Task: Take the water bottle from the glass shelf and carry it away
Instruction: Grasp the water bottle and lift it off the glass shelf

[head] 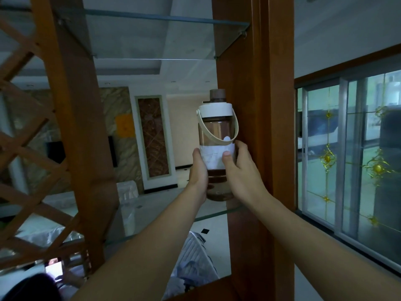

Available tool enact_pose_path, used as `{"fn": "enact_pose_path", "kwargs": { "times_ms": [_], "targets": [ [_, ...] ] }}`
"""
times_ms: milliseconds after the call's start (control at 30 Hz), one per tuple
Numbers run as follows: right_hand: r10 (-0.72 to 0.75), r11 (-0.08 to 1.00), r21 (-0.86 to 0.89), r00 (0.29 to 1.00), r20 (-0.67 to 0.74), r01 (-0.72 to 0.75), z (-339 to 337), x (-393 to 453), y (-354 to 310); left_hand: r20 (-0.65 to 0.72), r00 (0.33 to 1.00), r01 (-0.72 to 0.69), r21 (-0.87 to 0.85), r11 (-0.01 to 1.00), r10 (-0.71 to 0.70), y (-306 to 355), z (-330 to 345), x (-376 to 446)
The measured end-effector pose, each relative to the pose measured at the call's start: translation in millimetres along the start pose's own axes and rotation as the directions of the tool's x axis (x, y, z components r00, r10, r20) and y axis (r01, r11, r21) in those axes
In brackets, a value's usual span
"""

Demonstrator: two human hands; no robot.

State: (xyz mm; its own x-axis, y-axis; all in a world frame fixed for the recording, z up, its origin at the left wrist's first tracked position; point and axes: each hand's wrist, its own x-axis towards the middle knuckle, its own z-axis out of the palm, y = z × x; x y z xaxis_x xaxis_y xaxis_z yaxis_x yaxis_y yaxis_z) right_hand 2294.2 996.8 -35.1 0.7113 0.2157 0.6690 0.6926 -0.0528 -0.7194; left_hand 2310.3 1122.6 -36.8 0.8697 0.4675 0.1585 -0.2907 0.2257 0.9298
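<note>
**Both hands wrapped around the water bottle above the glass shelf**

Two bare forearms reach forward and up from the bottom of the view. The left hand (198, 177) clasps the left side of the water bottle (218, 131), thumb pressed on its white label band. The right hand (239, 170) clasps the right side, thumb on the front of the band and fingers curled behind. Each grip is closed on the bottle. The bottle stands upright, brown-tinted, with a white collar, a brown cap and a pale carry loop hanging down its front. Its base sits just over the glass shelf (214, 215); whether it touches is unclear. It is close beside the wooden post (256, 105) on the right. A second glass shelf (152, 17) spans above. Farther right is a sliding glass door (347, 148).
</note>
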Motion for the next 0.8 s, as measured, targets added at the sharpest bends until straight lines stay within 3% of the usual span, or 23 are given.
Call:
{"fn": "enact_pose_path", "kwargs": {
  "times_ms": [300, 567, 800],
  "targets": [
    [0.07, 0.971, 0.226, 0.997, 0.026, -0.074, 9, 4, -1, 0.01, 1.0, -0.005, -0.039, 0.999, 0.005, 6, -12, -16],
    [0.178, 0.915, 0.374, 0.983, -0.039, -0.15, 33, 11, -8, -0.023, 1.0, -0.001, -0.063, 0.998, 0.0, 7, -17, -24],
    [0.249, 0.915, 0.362, 0.957, -0.151, -0.181, 45, 22, -7, -0.112, 0.991, -0.073, -0.005, 0.997, 0.072, -5, -18, -26]
  ]
}}
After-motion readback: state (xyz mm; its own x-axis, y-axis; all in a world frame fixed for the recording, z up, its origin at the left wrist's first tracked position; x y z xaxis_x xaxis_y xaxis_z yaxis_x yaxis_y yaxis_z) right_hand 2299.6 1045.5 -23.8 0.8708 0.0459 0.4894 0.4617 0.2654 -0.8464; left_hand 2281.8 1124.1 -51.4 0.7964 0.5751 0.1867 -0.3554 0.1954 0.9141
